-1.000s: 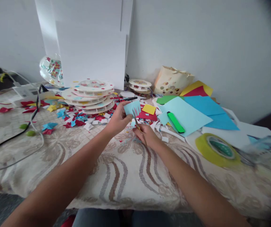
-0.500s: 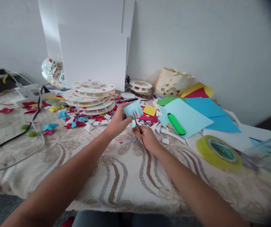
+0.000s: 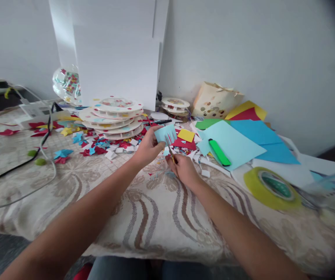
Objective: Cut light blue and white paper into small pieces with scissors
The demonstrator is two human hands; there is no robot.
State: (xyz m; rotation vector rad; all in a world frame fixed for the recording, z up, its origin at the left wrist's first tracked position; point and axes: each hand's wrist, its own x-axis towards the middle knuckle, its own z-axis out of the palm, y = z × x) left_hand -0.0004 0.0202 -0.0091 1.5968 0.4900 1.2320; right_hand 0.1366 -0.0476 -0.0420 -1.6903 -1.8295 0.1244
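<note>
Pinched between the thumb and fingers of my left hand (image 3: pixel 149 147) is a small light blue piece of paper (image 3: pixel 165 134), its lower right edge cut into narrow strips with red showing between them. My right hand (image 3: pixel 183 168) is closed on a pair of scissors (image 3: pixel 172 156), whose blades point up at the strips. Whether the blades touch the paper is too small to tell. Tiny blue cuttings (image 3: pixel 153 177) lie on the patterned tablecloth (image 3: pixel 161 217) below my hands. Just behind the paper is a yellow paper square (image 3: pixel 186 135) on red paper.
Stacked white discs (image 3: pixel 117 118) stand behind my left hand, among scattered paper bits. To the right lie a green cutter or marker (image 3: pixel 220 152) on light blue paper (image 3: pixel 237 142), blue sheets (image 3: pixel 257 132) and a yellow tape roll (image 3: pixel 272 188). Cables (image 3: pixel 49 136) cross the left side.
The view has shifted slightly. My right hand and the scissors have moved a little against the paper strips; my left hand keeps its hold on the light blue paper.
</note>
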